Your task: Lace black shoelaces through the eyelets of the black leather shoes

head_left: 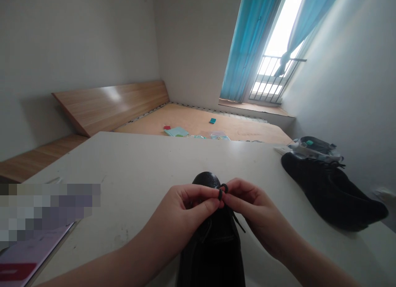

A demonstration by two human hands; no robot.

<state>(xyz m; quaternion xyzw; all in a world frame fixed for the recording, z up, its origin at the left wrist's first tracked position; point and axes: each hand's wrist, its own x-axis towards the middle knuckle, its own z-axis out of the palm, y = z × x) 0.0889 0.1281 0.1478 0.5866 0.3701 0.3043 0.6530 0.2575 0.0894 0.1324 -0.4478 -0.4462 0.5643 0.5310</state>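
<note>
A black leather shoe (213, 254) stands on the white table in front of me, its toe pointing away. Over the laced part of it, my left hand (194, 204) pinches a loop of black shoelace (220, 194) between thumb and index finger. My right hand (250, 200) meets it from the other side, thumb and fingers pinched on the same lace near a second small loop. One loose lace end hangs down to the right of the shoe. The fingers cover most of the lacing.
A second black shoe (328, 192), laced, lies at the table's right side, with a clear plastic bag (318, 148) behind it. A printed booklet (37, 250) lies at the left edge of the white table (139, 163). Beyond is a bed (192, 113) with small packets.
</note>
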